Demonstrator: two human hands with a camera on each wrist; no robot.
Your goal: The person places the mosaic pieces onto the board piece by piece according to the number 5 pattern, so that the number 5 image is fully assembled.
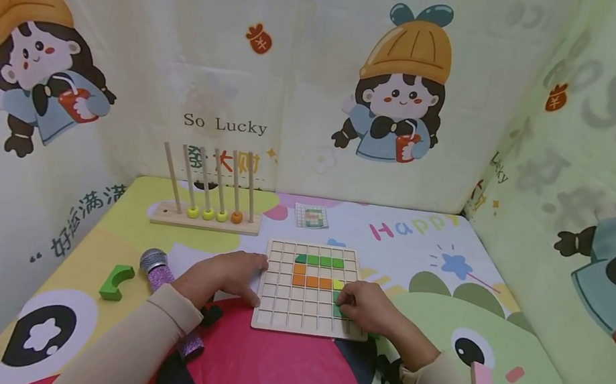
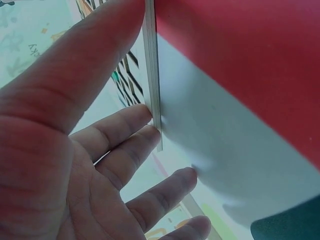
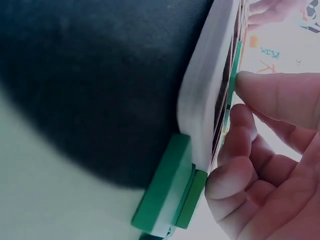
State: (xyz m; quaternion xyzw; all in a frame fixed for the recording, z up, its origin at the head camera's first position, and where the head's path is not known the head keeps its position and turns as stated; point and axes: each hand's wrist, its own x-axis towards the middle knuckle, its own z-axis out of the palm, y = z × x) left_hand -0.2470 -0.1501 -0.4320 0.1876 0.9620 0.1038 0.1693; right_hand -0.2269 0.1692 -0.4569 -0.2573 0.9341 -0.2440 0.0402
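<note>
A square wooden grid board (image 1: 287,316) lies on the table with green, orange and yellow pieces in its cells. My left hand (image 1: 229,277) rests at its left edge, thumb and fingertips touching the rim and the other fingers spread, as the left wrist view shows. On the board's right part, my right hand (image 1: 371,308) has its fingers curled, thumb and index finger at a green piece (image 3: 234,75). A yellow piece (image 1: 338,285) sits just above those fingertips. Loose green blocks (image 3: 165,185) lie beside the board's near right corner, under that hand.
A rod stand (image 1: 205,223) with yellow and orange beads stands at the back left. Behind the board lies a small pattern card (image 1: 311,217). A purple microphone (image 1: 160,272) is partly under my left arm, beside a green arch block (image 1: 115,282). A pink block (image 1: 482,382) lies right.
</note>
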